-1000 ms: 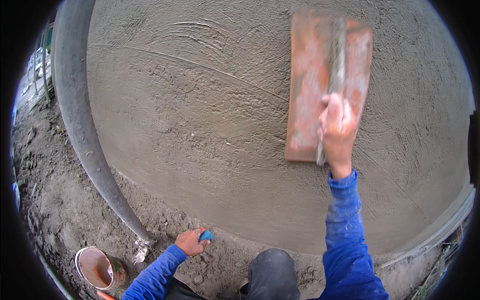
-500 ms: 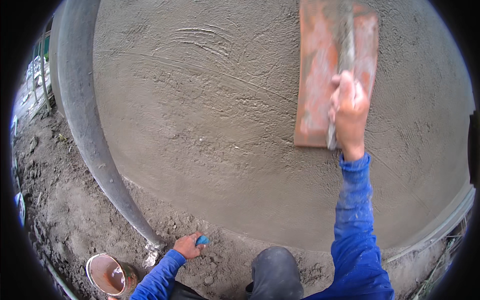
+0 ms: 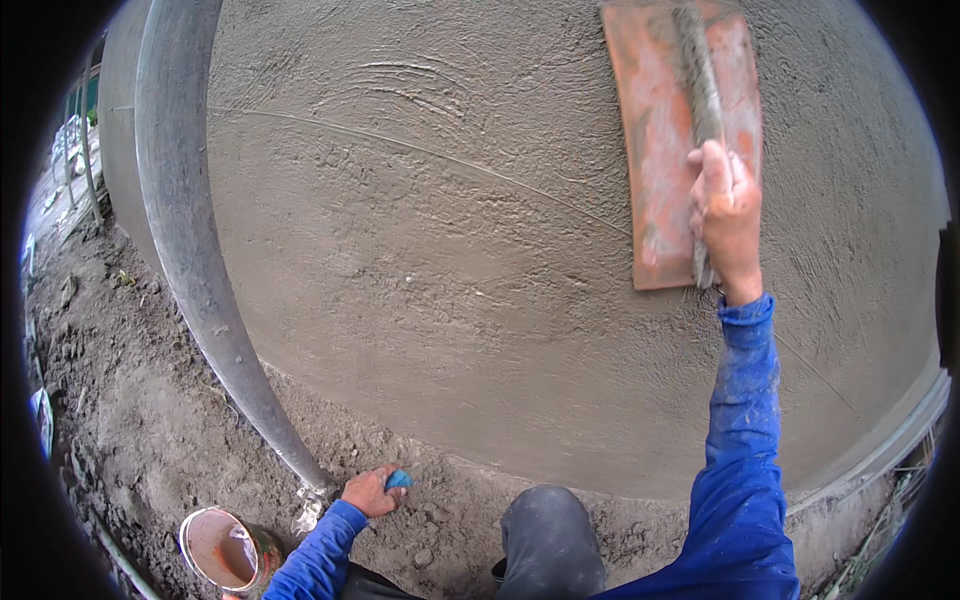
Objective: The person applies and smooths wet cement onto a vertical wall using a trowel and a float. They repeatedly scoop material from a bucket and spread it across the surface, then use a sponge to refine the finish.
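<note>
My right hand (image 3: 729, 215) is closed round the grey, mortar-caked handle of a plastering float (image 3: 655, 130). Its orange plate, smeared with mortar, lies against the upper right of a wall of wet grey plaster (image 3: 420, 270). Low down at the left, my left hand (image 3: 370, 492) grips a small blue object, perhaps a sponge (image 3: 399, 480), that shows only in part past the fingers. A thin scored line crosses the plaster, and rough, pitted patches lie left of the float.
A thick grey pipe (image 3: 178, 180) runs down the left side in front of the wall to the soil. By its foot stands a bucket (image 3: 215, 550) with murky liquid. Loose dirt (image 3: 130, 370) covers the ground; my bent knee (image 3: 552, 535) is close to the wall.
My right hand and the float have shifted a little to the right, and the float now tilts slightly leftward at its top. My left hand keeps its grip, nearly in place.
</note>
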A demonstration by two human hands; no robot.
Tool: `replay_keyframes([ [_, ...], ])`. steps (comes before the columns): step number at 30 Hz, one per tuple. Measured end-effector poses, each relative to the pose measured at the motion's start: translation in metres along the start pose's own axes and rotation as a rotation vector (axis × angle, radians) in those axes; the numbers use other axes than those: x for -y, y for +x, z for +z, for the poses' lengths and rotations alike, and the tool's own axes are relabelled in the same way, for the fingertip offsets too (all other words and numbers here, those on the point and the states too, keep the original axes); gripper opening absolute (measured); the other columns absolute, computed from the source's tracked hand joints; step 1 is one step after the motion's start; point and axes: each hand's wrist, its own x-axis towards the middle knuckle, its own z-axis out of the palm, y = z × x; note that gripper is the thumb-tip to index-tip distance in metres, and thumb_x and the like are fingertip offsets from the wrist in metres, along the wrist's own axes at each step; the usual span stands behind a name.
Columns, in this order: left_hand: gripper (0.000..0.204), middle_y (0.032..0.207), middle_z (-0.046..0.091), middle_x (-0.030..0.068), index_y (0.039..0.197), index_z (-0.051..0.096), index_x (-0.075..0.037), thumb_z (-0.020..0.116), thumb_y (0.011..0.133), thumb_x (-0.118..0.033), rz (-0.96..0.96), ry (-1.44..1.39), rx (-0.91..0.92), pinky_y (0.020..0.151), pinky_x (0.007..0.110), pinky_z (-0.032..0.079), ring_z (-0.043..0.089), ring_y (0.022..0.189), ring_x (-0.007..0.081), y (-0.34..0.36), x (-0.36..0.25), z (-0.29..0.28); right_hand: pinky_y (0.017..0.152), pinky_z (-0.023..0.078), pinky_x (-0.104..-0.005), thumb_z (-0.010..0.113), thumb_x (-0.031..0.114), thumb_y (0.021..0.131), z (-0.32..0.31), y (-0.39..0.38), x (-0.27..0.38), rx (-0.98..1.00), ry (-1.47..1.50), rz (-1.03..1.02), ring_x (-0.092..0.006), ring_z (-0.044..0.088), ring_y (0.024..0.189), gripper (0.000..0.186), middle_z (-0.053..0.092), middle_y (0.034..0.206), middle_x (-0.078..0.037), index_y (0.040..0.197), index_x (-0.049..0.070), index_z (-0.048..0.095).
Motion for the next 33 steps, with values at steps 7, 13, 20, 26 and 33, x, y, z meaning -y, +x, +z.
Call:
replay_keyframes([
  [7,0.046,0.102,0.067,0.0217,0.123,0.055,-0.016,0.062,0.084,-0.039,0.051,0.052,-0.005,0.087,0.048,0.050,0.064,0.096,0.0412,0.018,-0.015,0.018,0.048,0.046,-0.0432,0.052,0.019,0.093,0.162,0.140,0.043,-0.395,-0.456,-0.840,-0.0332,0.063,0.059,0.022,0.065,0.069,-0.019,0.083,0.004,0.065],
  [13,0.044,0.102,0.067,0.0203,0.121,0.057,-0.017,0.064,0.083,-0.037,0.042,0.034,-0.039,0.085,0.049,0.051,0.064,0.096,0.0407,0.012,-0.011,0.004,0.065,0.047,-0.0433,0.051,0.041,0.096,0.104,0.051,0.062,0.360,-0.437,-0.390,-0.0332,0.063,0.069,0.049,0.065,0.075,-0.023,0.081,-0.003,0.065],
  [20,0.045,0.103,0.067,0.0211,0.122,0.056,-0.016,0.064,0.083,-0.038,0.062,0.075,-0.001,0.085,0.050,0.050,0.064,0.097,0.0412,0.033,-0.024,0.021,0.054,0.047,-0.0420,0.050,0.022,0.097,0.041,0.148,0.102,-0.229,-0.131,-0.274,-0.0347,0.064,0.066,0.030,0.066,0.073,-0.020,0.083,-0.001,0.064],
  [26,0.047,0.104,0.067,0.0220,0.124,0.055,-0.015,0.063,0.084,-0.037,0.083,0.109,-0.060,0.087,0.050,0.050,0.064,0.099,0.0417,0.040,-0.032,0.017,0.061,0.048,-0.0391,0.048,0.041,0.097,0.103,0.087,0.071,0.091,-0.403,-0.412,-0.0309,0.061,0.062,0.048,0.064,0.070,-0.019,0.082,-0.003,0.062],
  [33,0.046,0.103,0.067,0.0221,0.120,0.058,-0.012,0.065,0.083,-0.037,0.113,0.047,-0.091,0.085,0.048,0.050,0.064,0.097,0.0415,0.028,-0.016,0.014,0.066,0.046,-0.0316,0.052,0.046,0.097,-0.024,0.100,0.053,0.243,-0.676,-0.447,-0.0168,0.058,0.069,0.046,0.057,0.073,-0.008,0.097,0.001,0.066],
])
